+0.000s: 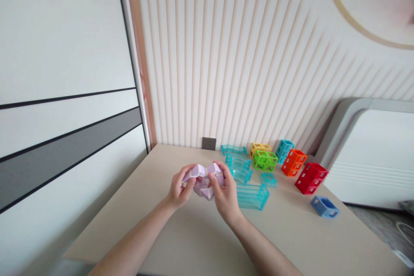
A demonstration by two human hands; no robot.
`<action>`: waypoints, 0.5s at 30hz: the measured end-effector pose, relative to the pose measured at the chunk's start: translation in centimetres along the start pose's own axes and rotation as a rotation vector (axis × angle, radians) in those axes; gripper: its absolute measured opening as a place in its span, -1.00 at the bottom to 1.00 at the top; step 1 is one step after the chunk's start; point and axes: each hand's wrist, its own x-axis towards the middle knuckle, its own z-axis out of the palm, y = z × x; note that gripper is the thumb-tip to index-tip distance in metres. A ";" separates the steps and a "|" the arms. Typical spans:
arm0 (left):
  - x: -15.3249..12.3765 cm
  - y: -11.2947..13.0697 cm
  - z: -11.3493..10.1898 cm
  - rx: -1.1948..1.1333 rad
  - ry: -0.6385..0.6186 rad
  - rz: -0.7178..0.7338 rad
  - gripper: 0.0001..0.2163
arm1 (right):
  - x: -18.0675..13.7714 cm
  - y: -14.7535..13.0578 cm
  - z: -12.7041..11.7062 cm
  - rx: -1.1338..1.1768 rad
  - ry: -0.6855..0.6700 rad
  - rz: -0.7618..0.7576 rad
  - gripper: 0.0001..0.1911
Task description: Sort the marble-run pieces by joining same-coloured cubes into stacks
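Both bare forearms reach in from the near edge and converge toward the centre. The left hand (179,187) and right hand (225,194) meet side by side, fingers curled in a closed grip, thumbs uppermost.

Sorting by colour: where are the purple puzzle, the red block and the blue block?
purple puzzle (198,171), head view, top segment
red block (305,181), head view, front side
blue block (324,211), head view, near wall

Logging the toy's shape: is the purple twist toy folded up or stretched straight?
Folded up: the purple twist toy forms a compact, bent clump between the left hand and right hand.
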 end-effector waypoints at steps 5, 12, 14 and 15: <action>0.1 -0.1 -0.2 -0.069 -0.034 -0.034 -0.67 | 0.1 -0.1 -0.4 -0.072 -0.043 -0.105 -0.68; 0.0 0.2 -0.6 -0.037 -0.046 -0.007 -0.68 | -1.4 0.5 0.2 0.012 0.001 0.055 -0.62; 0.0 0.2 -0.7 -0.059 -0.067 -0.023 -0.68 | -1.4 0.4 0.2 0.053 -0.010 0.118 -0.61; 0.0 0.1 -0.7 -0.076 -0.078 -0.030 -0.68 | -1.4 0.2 0.2 0.074 -0.022 0.149 -0.61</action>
